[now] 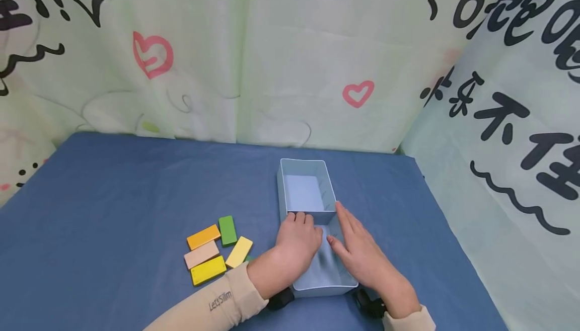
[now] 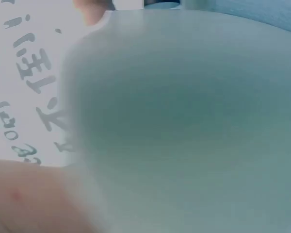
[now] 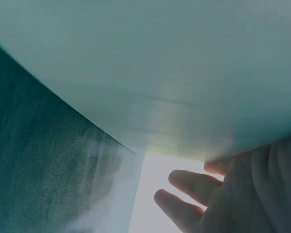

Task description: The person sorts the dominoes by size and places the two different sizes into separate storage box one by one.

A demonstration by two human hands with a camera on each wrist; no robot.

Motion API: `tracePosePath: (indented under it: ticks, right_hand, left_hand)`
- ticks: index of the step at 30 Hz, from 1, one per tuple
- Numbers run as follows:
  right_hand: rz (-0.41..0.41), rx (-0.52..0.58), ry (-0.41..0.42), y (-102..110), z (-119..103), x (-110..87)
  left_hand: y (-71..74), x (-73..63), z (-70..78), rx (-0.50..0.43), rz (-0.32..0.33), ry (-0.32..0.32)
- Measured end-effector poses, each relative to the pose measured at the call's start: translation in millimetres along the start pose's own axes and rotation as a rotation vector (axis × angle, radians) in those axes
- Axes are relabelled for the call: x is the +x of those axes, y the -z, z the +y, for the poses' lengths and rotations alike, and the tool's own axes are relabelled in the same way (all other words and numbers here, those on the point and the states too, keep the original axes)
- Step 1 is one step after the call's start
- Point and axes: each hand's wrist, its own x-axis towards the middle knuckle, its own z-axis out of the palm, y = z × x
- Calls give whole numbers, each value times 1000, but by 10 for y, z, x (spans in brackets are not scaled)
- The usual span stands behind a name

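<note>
A light blue two-compartment box (image 1: 326, 292) lies lengthwise in front of me. My left hand (image 1: 296, 240) reaches over its left side, fingers curled at the low divider (image 1: 323, 217) with the tips hidden. Along the right wall rests my right hand (image 1: 362, 255), its fingers straight and the thumb over the near compartment. The box wall (image 2: 194, 126) fills most of the left wrist view, blurred and close. In the right wrist view, the spread right fingers (image 3: 194, 187) show beside the pale wall (image 3: 160, 97).
Left of the box lie several blocks: an orange one (image 1: 203, 237), a green one (image 1: 228, 231), a pink one (image 1: 201, 255), a yellow one (image 1: 208, 270) and a pale yellow one (image 1: 239, 252). A blue cloth (image 1: 136, 195) covers the table; printed curtains (image 1: 290, 59) hang behind and at the right.
</note>
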Motion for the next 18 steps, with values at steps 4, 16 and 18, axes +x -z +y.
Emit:
tracePosePath:
  ticks: [4,16,18]
  right_hand:
    - [-8,2,-9,-15,2,-10]
    - [-8,-3,-11,-25,0,-12]
    - [7,-9,-11,-23,-7,-12]
  left_hand:
    - [32,-99,-93,-34,85,-60]
    - [-160,-346,-535,-395,445,-67]
    - [-170,-384,-615,-456,488,-49]
